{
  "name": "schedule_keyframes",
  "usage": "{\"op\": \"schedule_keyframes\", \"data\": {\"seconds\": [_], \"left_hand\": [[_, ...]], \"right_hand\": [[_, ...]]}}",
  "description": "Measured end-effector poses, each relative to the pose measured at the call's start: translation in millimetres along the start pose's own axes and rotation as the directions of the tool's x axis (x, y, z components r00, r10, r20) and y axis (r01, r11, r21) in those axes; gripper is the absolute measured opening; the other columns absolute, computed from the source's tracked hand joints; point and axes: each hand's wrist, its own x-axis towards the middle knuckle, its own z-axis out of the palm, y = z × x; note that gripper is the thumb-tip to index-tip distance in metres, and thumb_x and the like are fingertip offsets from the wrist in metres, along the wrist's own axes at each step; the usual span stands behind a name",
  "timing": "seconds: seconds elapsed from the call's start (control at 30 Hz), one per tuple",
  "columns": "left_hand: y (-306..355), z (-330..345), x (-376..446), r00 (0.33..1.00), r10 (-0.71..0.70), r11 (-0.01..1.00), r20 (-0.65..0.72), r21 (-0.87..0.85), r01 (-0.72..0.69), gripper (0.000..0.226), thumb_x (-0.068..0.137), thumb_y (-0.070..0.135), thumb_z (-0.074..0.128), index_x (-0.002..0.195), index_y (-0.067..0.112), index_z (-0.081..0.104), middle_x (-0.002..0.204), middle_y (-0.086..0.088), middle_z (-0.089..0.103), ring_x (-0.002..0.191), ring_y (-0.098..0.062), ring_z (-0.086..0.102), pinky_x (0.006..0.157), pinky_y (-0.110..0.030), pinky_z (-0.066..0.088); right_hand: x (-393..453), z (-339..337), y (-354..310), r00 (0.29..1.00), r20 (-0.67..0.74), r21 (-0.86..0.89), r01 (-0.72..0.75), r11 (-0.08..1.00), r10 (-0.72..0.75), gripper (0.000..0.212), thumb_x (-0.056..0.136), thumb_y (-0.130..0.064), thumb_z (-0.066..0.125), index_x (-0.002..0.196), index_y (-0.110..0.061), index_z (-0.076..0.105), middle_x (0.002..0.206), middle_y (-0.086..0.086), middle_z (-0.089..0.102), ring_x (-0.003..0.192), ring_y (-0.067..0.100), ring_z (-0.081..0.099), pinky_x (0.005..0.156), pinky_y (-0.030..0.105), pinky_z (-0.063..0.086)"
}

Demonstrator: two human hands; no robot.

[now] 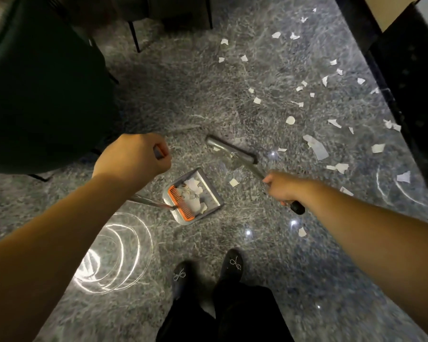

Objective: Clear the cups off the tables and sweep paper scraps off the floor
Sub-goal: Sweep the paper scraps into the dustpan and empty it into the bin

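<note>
We are partway through the sweeping, by the look of it. Our left hand [134,156] is curled tight round the top of the dustpan handle [150,201], and the dustpan [209,191] sits on the floor [183,99] just ahead of our feet, its orange comb [181,204] at the near left side. A small heap of paper scraps [194,191] already lies in the pan, so some of the floor work is done. Our right hand [283,187] grips the broom [232,150] low on its stick, with the black end of the stick poking out behind the hand; the broom head rests on the floor just beyond the pan, a little to its right.

Much is left. Loose scraps [316,146] lie scattered over the far and right part of the floor, up to the dark wall base at the right. We count roughly thirty-five to forty of them, though the smallest are hard to tell from glints in the stone. One scrap [234,182] lies between the pan and our right hand, and another sits near, right of our shoes [232,264].

We see one dustpan, one broom, two shoes, and a dark chair [42,90] at the far left. No cups or tabletops show here, so we cannot tell how that half of the task stands.
</note>
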Motion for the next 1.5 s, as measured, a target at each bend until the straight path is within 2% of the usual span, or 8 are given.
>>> {"op": "schedule_keyframes", "data": {"seconds": [0.37, 0.57, 0.73, 0.93, 1.1, 1.2, 1.37, 1.5], "left_hand": [[6, 4, 12, 0.999, 0.052, 0.999, 0.006, 0.0, -0.052, 0.01, 0.082, 0.034, 0.065, 0.074, 0.028, 0.062, 0.069, 0.007, 0.061, 0.063, -0.014, 0.056, 0.055, -0.027, 0.046], [-1, 4, 18, 0.994, 0.104, 0.994, 0.022, -0.016, -0.104, 0.007, 0.081, 0.035, 0.066, 0.079, 0.029, 0.062, 0.073, 0.004, 0.062, 0.066, -0.02, 0.056, 0.057, -0.027, 0.04], [-6, 4, 16, 0.99, 0.136, 0.99, 0.025, -0.045, -0.135, 0.009, 0.082, 0.035, 0.064, 0.081, 0.026, 0.062, 0.071, 0.005, 0.059, 0.064, -0.018, 0.055, 0.056, -0.028, 0.044], [-17, 1, 11, 0.988, 0.15, 0.985, 0.043, -0.095, -0.145, 0.009, 0.082, 0.031, 0.065, 0.077, 0.024, 0.062, 0.07, 0.003, 0.061, 0.062, -0.012, 0.054, 0.052, -0.025, 0.04], [-17, -7, 5, 0.971, 0.233, 0.969, 0.061, -0.098, -0.226, 0.009, 0.081, 0.034, 0.066, 0.081, 0.025, 0.065, 0.074, 0.004, 0.064, 0.064, -0.011, 0.056, 0.06, -0.03, 0.049], [-4, -10, 4, 0.945, 0.316, 0.948, 0.082, -0.076, -0.31, 0.009, 0.082, 0.034, 0.067, 0.076, 0.03, 0.062, 0.072, 0.008, 0.062, 0.065, -0.013, 0.056, 0.059, -0.028, 0.046], [36, -12, 12, 0.852, 0.498, 0.867, 0.16, -0.073, -0.493, 0.022, 0.08, 0.033, 0.073, 0.066, 0.035, 0.056, 0.065, 0.018, 0.058, 0.064, -0.005, 0.055, 0.06, -0.028, 0.048], [85, -4, 20, 0.739, 0.634, 0.761, 0.23, -0.016, -0.648, 0.017, 0.08, 0.033, 0.075, 0.072, 0.037, 0.06, 0.064, 0.018, 0.057, 0.07, -0.015, 0.062, 0.064, -0.032, 0.054]], "right_hand": [[-73, 80, 24, 0.995, 0.073, 0.071, -0.073, 0.995, 0.068, 0.048, 0.095, -0.017, 0.049, 0.14, -0.026, 0.036, 0.117, 0.007, 0.053, 0.07, 0.012, 0.06, 0.047, 0.021, 0.04], [-105, 145, -7, 0.995, 0.102, 0.14, -0.029, 0.99, 0.015, 0.048, 0.091, -0.021, 0.053, 0.138, -0.026, 0.041, 0.13, 0.008, 0.054, 0.098, 0.021, 0.061, 0.073, 0.029, 0.051], [-130, 173, -25, 0.996, 0.093, 0.384, -0.027, 0.923, -0.009, 0.045, 0.09, -0.019, 0.056, 0.134, -0.027, 0.048, 0.09, -0.001, 0.061, 0.044, 0.008, 0.06, 0.043, 0.02, 0.047], [-158, 187, -35, 0.999, -0.035, 0.428, 0.005, 0.904, 0.011, 0.044, 0.089, -0.012, 0.059, 0.133, -0.017, 0.054, 0.117, 0.002, 0.061, 0.067, -0.005, 0.051, 0.054, 0.001, 0.039], [-184, 183, -30, 0.992, -0.106, 0.543, -0.006, 0.839, 0.075, 0.044, 0.092, -0.012, 0.058, 0.135, -0.016, 0.052, 0.078, -0.019, 0.042, 0.064, -0.008, 0.038, 0.049, 0.001, 0.039], [-196, 177, -17, 0.981, -0.13, 0.655, -0.023, 0.755, 0.143, 0.04, 0.093, -0.01, 0.057, 0.132, -0.018, 0.054, 0.071, -0.016, 0.044, 0.05, -0.007, 0.045, 0.041, 0.003, 0.035], [-218, 171, 20, 0.956, -0.045, 0.917, -0.075, 0.391, 0.291, 0.029, 0.095, -0.012, 0.051, 0.116, -0.029, 0.061, 0.049, 0.001, 0.054, 0.036, 0.012, 0.047, 0.038, 0.019, 0.037], [-220, 170, 56, 0.928, -0.011, 0.974, -0.073, 0.213, 0.372, 0.037, 0.096, -0.01, 0.049, 0.131, -0.024, 0.052, 0.051, 0.007, 0.052, 0.037, 0.016, 0.045, 0.039, 0.021, 0.036]]}}
